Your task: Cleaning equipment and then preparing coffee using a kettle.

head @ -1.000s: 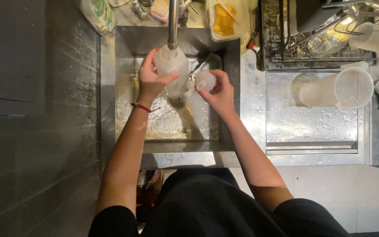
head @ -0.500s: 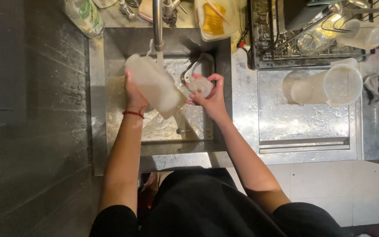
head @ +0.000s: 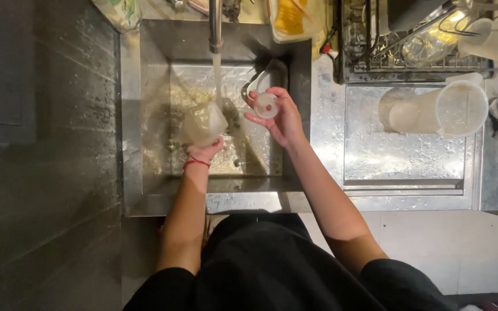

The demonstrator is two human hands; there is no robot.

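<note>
I stand at a steel sink with water running from the tap. My left hand, a red band on its wrist, grips a clear plastic container held low in the basin with the water stream falling at its rim. My right hand holds a small round clear lid to the right of the stream, above a white dish lying in the basin.
A large clear measuring jug lies on the steel drainboard at right. A wire dish rack with glassware stands behind it. A yellow-filled tray sits behind the sink. Dark tiled surface lies at left.
My left hand has lowered the container from up near the tap down into the basin and turned it under the stream. My right hand stays beside the stream with the lid.
</note>
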